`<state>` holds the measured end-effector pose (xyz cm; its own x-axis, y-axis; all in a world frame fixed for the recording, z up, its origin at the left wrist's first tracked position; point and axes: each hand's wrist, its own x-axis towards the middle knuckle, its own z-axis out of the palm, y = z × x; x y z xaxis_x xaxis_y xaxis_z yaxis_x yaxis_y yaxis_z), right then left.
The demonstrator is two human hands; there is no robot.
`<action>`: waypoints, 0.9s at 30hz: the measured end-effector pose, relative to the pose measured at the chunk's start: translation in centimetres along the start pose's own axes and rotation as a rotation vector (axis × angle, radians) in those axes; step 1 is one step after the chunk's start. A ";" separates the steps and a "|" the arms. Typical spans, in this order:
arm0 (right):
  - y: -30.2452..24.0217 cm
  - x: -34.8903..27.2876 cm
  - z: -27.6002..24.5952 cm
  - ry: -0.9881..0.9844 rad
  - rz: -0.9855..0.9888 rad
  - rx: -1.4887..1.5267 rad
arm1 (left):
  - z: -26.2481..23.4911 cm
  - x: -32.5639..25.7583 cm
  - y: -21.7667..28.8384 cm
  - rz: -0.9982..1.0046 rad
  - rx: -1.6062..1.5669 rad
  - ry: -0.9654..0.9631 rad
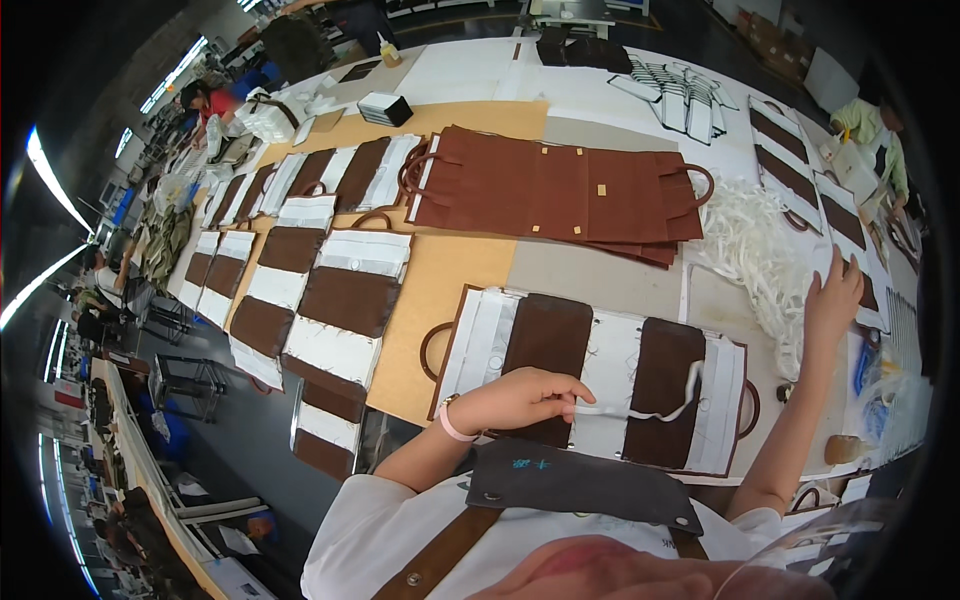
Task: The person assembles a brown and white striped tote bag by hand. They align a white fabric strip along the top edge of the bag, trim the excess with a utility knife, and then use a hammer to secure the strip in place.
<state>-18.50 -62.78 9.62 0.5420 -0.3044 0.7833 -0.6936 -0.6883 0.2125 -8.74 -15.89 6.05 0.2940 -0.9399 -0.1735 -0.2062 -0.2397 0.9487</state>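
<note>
In the head view, my left hand [532, 397] pinches the end of a white fabric strip [691, 388] between thumb and fingertips, and the strip trails in a curve across the brown-and-white bag panel [550, 335] lying in front of me, a brown loop handle [430, 350] at its left end. My right hand [835, 292] reaches far out beside the tangled heap of white strips [750, 250], fingers spread over the striped panels [842, 222] at the table's right; I can't tell whether they grip anything. Beyond my panel lies a stack of reddish-brown bag pieces [500, 190] with small gold-coloured fittings [602, 190], and more brown-and-white panels [345, 300] overlap on my left. As for writing, turquoise characters [531, 464] mark my dark grey apron bib [590, 490], and dark print partly shows on my white T-shirt [400, 535] below it.
</note>
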 end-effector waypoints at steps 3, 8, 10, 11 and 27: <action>-7.8 -3.5 -6.3 -0.251 -0.054 0.739 | 0.1 0.1 -0.8 0.024 0.003 -0.006; -17.1 -10.0 -15.5 -1.578 -0.320 1.686 | -0.9 0.8 0.6 0.096 0.022 0.012; -16.4 -11.1 -14.6 -1.662 -0.205 1.579 | -2.8 0.0 0.4 0.047 0.002 0.086; -15.4 -11.7 -13.8 -1.703 -0.144 1.521 | -3.7 -0.7 -0.2 -0.004 -0.038 0.167; -0.8 -13.6 -3.0 -1.516 0.330 0.690 | -6.7 -0.4 -8.5 -0.271 0.170 0.565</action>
<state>-26.73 -56.13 0.54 0.6447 -0.5108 -0.5687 -0.7623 -0.4848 -0.4287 -0.82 -11.81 -0.17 0.7926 -0.5790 -0.1910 -0.1867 -0.5287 0.8280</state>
